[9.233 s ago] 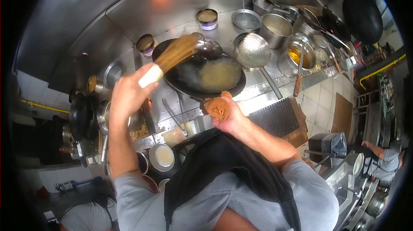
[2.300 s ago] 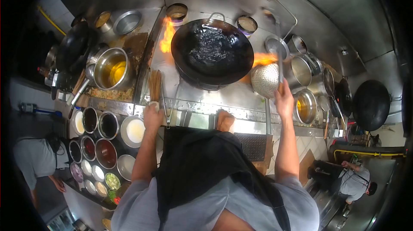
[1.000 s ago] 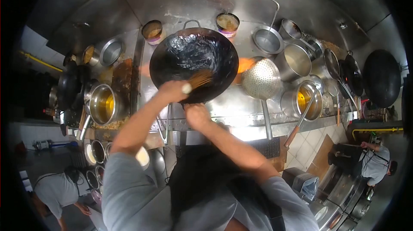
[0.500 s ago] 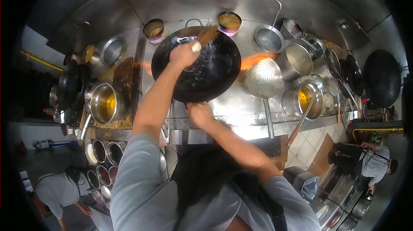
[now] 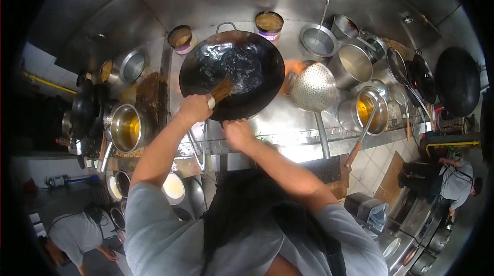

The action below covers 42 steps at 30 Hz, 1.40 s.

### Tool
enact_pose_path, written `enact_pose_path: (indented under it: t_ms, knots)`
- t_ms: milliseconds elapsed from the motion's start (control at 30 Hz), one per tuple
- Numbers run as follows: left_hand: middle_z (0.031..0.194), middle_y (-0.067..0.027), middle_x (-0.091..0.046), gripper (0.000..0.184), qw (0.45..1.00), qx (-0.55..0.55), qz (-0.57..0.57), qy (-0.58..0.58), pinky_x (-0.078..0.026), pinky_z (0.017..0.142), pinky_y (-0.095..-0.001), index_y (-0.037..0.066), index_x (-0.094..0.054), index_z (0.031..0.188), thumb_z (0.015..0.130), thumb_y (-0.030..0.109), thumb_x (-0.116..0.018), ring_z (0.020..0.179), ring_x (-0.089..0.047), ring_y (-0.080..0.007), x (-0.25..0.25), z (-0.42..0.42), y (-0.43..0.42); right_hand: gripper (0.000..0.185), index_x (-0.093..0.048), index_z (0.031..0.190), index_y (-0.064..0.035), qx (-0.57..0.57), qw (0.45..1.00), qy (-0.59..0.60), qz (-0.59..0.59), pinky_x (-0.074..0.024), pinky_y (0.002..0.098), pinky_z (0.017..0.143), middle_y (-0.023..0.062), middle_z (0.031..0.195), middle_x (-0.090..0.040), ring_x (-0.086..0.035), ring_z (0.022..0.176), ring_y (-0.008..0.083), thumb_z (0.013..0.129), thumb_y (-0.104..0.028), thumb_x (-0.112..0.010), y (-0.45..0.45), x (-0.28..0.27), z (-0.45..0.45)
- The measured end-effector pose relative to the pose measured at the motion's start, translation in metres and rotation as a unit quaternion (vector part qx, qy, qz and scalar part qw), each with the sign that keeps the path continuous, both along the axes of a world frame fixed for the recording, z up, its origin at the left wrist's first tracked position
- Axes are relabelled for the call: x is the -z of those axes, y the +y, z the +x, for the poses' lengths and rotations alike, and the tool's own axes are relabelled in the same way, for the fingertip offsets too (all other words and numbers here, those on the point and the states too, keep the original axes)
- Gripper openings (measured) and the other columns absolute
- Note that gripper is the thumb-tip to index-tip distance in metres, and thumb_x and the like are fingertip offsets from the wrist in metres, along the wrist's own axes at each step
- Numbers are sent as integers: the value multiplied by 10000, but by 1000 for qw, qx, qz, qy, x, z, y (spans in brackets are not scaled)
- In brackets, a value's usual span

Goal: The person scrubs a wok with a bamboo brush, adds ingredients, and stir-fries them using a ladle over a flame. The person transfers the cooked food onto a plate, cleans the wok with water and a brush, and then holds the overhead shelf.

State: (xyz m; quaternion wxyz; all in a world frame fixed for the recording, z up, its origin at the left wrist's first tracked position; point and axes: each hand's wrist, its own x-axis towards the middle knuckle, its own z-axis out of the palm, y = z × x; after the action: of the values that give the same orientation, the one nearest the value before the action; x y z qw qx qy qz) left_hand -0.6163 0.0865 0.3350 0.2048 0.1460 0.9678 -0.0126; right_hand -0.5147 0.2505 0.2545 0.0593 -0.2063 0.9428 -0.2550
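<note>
My left hand is closed around a bamboo wok brush, whose bristles rest on the near-left inside of a large black wok. Shiny liquid with pale foam lies in the bowl of the wok. At the near rim my right hand is closed on the wok's handle, which the fingers mostly hide. A second loop handle stands up at the far rim. Orange flame shows by the wok's right side.
Right of the wok lies a perforated strainer; beyond it are a steel pot and a pot of yellow liquid. Another such pot stands left. Two tins sit behind. Co-workers are at both lower sides.
My left hand has drawn the brush from the far side of the wok down to its near-left side. My right hand stays at the handle. The view has shifted slightly.
</note>
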Motion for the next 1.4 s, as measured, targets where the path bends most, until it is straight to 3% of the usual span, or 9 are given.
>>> enact_pose_path:
  t_ms: [167,400,533,700,833,967,1100,1200,1400]
  knots:
    - [1074,-143,-693,420,994,-72,84,15,-524,886,-445,161,-667,1120,740,335,-715,1029,-657,-322,29,-76,19,200,-625,887,-38,7,1000,-13,-3,-472,478,804,191,796,-688,-677,802,350,894,-231,-571,1,-8,1]
    - [682,-88,-657,418,925,-62,334,-170,-456,408,-316,134,-643,1156,761,245,-724,432,-548,-164,19,-20,62,223,-643,863,-36,4,1000,-17,4,-495,482,783,196,779,-684,-676,787,359,885,-243,-563,3,-17,-1]
    - [1088,-122,-696,480,993,61,53,-89,-516,910,-394,188,-686,1124,684,362,-765,1045,-657,-289,14,-15,-35,221,-665,869,-33,-7,999,-41,35,-511,486,790,208,806,-688,-681,803,366,874,-217,-541,-7,-6,-8]
    - [1087,-109,-695,399,982,-140,110,60,-533,857,-431,142,-668,1122,766,315,-719,1044,-659,-302,39,-64,12,222,-717,921,-24,22,990,-123,62,-519,446,869,227,944,-697,-688,926,351,803,-124,-558,-11,-22,-11]
    - [693,-76,-657,455,911,-132,357,-160,-466,417,-314,114,-635,1155,757,296,-760,460,-557,-146,64,-29,61,278,-721,906,-22,31,990,-121,72,-518,457,868,230,949,-694,-681,930,363,836,-225,-545,-15,-24,-12]
    - [762,-73,-678,481,967,38,133,-215,-473,442,-317,147,-649,1186,747,308,-760,512,-574,-154,-32,17,-25,288,-727,892,-29,42,989,-109,92,-513,463,873,230,930,-695,-680,912,372,830,-225,-526,-14,-28,-8]
    - [1063,-125,-699,538,996,-35,-80,-7,-536,832,-422,192,-630,1237,721,297,-742,926,-681,-305,-97,13,-128,218,-713,798,-68,47,993,-4,109,-518,456,798,202,855,-696,-684,847,343,803,-231,-568,11,-36,11]
    - [984,-135,-712,524,980,-99,16,174,-555,697,-396,136,-609,1262,761,273,-680,788,-696,-289,-92,34,-171,177,-649,702,-70,41,993,88,62,-498,465,729,164,739,-671,-659,730,345,770,-231,-678,44,-80,45]
    - [1022,-94,-669,675,819,-388,421,42,-482,455,-274,174,-445,1441,825,325,-676,665,-606,-160,5,123,-208,191,-640,726,-26,165,976,102,-96,-480,385,550,151,674,-643,-631,605,319,754,-164,-769,67,-121,100]
